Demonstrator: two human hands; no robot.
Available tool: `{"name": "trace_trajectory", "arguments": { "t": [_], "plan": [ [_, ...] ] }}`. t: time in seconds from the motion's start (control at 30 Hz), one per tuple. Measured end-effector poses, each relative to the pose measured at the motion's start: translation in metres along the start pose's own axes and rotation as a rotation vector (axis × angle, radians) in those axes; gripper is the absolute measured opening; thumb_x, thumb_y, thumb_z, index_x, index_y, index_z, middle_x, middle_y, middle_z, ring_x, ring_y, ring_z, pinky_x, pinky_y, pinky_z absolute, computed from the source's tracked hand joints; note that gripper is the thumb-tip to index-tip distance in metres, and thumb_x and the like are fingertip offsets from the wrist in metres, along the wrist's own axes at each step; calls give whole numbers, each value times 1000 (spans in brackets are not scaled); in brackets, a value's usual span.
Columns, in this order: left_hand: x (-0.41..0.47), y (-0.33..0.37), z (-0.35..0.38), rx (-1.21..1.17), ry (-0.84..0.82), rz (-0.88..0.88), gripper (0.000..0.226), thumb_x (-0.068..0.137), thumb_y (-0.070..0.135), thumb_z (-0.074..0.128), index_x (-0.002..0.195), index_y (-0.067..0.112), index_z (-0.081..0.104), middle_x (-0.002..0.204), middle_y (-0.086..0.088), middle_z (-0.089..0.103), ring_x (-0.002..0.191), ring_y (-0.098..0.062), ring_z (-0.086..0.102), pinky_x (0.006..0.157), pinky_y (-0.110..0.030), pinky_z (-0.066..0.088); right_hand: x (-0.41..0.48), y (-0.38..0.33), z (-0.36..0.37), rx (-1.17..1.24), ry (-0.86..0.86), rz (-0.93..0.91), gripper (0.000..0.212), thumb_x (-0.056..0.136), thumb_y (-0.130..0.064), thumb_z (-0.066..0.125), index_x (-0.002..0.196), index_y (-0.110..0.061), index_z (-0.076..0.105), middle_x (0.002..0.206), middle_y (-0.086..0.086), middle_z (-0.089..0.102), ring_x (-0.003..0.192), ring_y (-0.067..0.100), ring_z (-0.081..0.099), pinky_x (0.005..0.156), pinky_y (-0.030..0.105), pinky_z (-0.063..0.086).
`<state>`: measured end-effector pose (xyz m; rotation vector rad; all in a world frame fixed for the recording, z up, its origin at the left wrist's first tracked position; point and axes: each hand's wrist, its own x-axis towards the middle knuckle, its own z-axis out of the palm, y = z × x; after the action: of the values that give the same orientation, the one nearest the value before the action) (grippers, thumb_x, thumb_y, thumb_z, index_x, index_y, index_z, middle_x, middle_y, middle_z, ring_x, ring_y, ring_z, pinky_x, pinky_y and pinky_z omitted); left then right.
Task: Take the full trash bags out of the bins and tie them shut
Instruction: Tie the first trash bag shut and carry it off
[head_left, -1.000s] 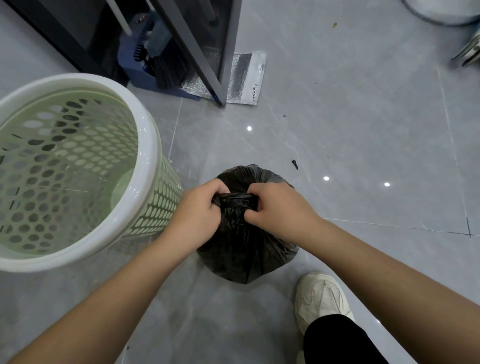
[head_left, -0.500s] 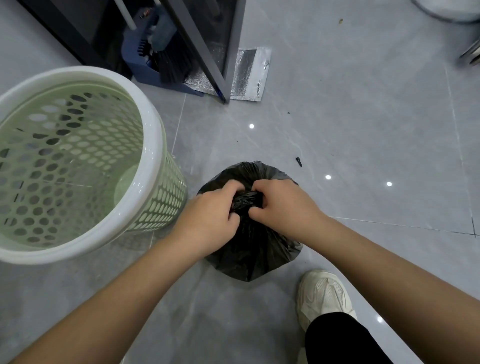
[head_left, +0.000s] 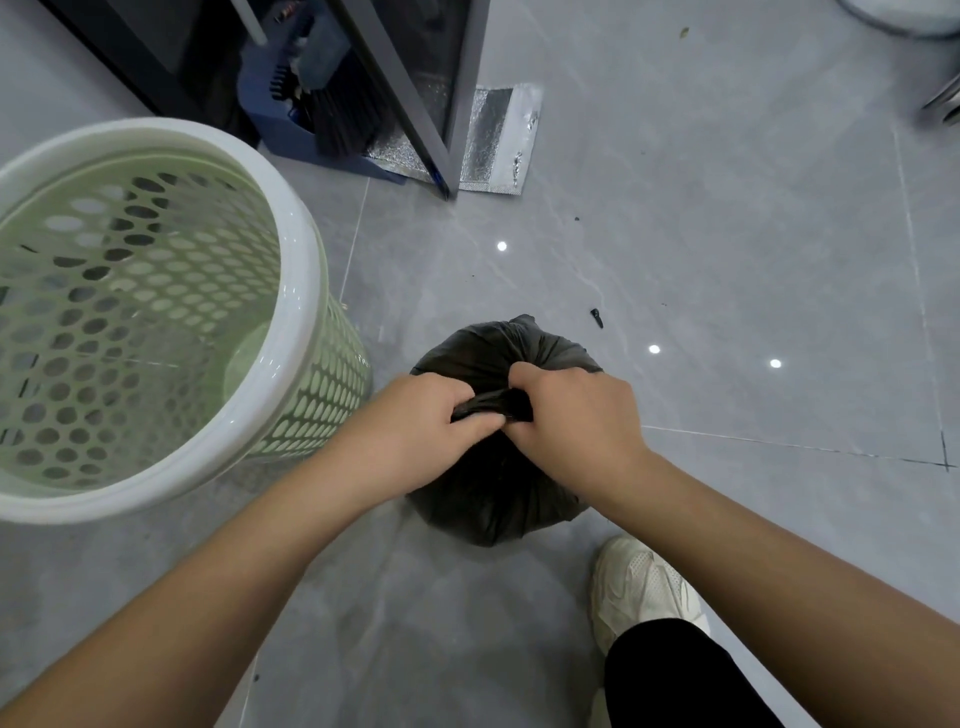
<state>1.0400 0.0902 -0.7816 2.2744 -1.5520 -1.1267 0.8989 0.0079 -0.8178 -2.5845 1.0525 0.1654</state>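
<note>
A full black trash bag (head_left: 488, 493) stands on the grey tiled floor in the middle of the view. My left hand (head_left: 415, 431) and my right hand (head_left: 576, 415) both grip the gathered neck of the bag on top, a short twisted strip of black plastic stretched between them. To the left stands a pale green perforated bin (head_left: 156, 322) with a white rim, with no bag inside it. The bag's top is mostly hidden under my hands.
A dark cabinet frame (head_left: 415, 93) with a blue dustpan and brush (head_left: 311, 104) stands at the back left, a silver foil bag (head_left: 493, 140) beside it. My white shoe (head_left: 639, 587) is just right of the bag. A small black scrap (head_left: 597, 318) lies on the floor.
My hands, pressed together half a second ago, have drawn slightly apart, pulling the twisted bag neck between them. The bag and the bin have stayed in place.
</note>
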Motion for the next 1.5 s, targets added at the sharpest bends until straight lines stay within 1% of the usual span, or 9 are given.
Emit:
{"name": "trace_trajectory", "arguments": {
  "t": [0.1,0.3,0.4,0.53,0.7,0.93,1.1,1.27,1.5],
  "plan": [
    [-3,-1,-14,168,-109,19,16,91,30,50,84,22,62,62,7,52,66,-17,53,60,-32,43,-4,1,5,5,59,10,20,84,-47,51,93,-29,52,56,-6,48,57,22,52,48,27,33],
    [-3,-7,-14,207,-14,61,23,90,20,43,68,17,46,61,3,48,62,-18,48,53,-32,30,-6,11,5,22,48,25,21,86,-48,49,97,-30,49,59,-5,51,59,21,53,50,28,36],
    [-2,-6,-13,260,34,43,8,83,22,48,91,23,51,83,6,57,85,-24,56,67,-32,38,-3,10,4,11,-14,-7,19,91,-43,43,89,-24,42,62,-5,49,61,25,52,52,30,38],
    [0,6,-1,502,99,159,71,79,37,52,142,23,24,123,2,52,119,-22,48,111,-44,24,2,6,7,-26,33,-62,20,91,-37,43,95,-17,45,74,5,63,67,33,60,52,32,33],
    [9,9,6,359,81,110,3,92,18,40,92,15,41,78,-1,49,77,-31,55,60,-38,36,0,5,8,-42,92,-82,22,86,-39,50,92,-18,52,65,1,62,59,28,59,45,26,22],
    [-5,10,0,-71,7,123,23,92,38,49,74,23,54,58,9,50,58,-5,47,53,-24,33,-15,13,13,56,283,-51,36,73,-60,45,88,-30,59,48,-5,57,44,20,56,43,21,35],
    [-7,7,-12,-4,119,105,29,95,35,46,67,31,44,57,8,48,58,-6,46,54,-23,33,-12,5,0,-27,332,-86,37,71,-54,55,96,-28,62,44,-4,56,43,21,56,54,26,39],
    [-12,5,-23,303,81,129,28,88,53,49,89,25,52,62,7,47,63,-17,49,55,-32,34,-12,-6,-28,-96,161,-52,34,82,-55,49,107,-35,62,68,-3,66,66,22,62,60,27,28],
    [-12,12,-30,336,150,179,20,94,36,42,87,19,50,73,-3,58,72,-29,57,57,-34,39,3,-4,-39,-262,248,-183,31,73,-44,60,56,-18,62,61,1,47,59,22,38,67,33,24]
  ]
}}
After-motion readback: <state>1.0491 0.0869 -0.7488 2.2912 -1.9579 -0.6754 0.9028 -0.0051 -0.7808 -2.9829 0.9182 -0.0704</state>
